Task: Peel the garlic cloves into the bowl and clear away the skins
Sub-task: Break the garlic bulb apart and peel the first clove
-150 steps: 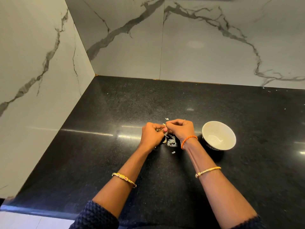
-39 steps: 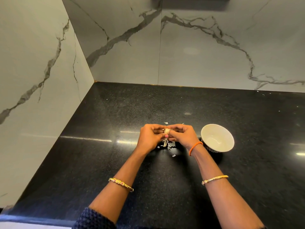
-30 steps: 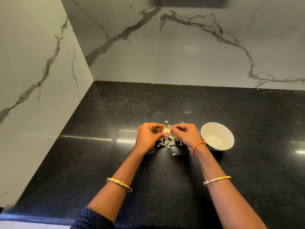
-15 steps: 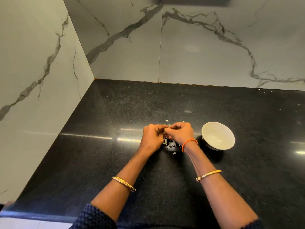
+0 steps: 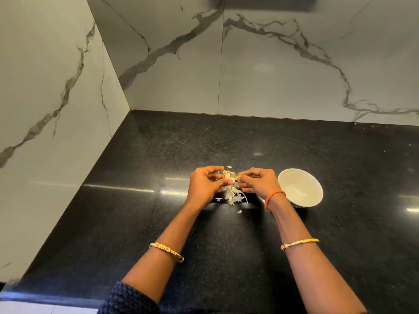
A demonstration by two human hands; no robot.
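A pale garlic clove point(image 5: 227, 177) sits between my two hands above the black counter. My left hand point(image 5: 205, 185) pinches it with thumb and fingers. From the right, my right hand point(image 5: 258, 182) pinches at its skin with the fingertips. Below the hands lies a small heap of white skins point(image 5: 233, 197), with a few loose flakes point(image 5: 239, 211) around it. A white bowl point(image 5: 300, 188) stands just right of my right wrist; its inside looks empty.
The black stone counter point(image 5: 226, 245) runs into a corner between marble walls on the left point(image 5: 45, 132) and at the back point(image 5: 272, 75). Its front edge point(image 5: 56, 300) is at the lower left. Tiny white specks lie at the far right.
My hands have drawn slightly apart, so the clove between the fingertips shows again. The skin heap and bowl stay where they were.
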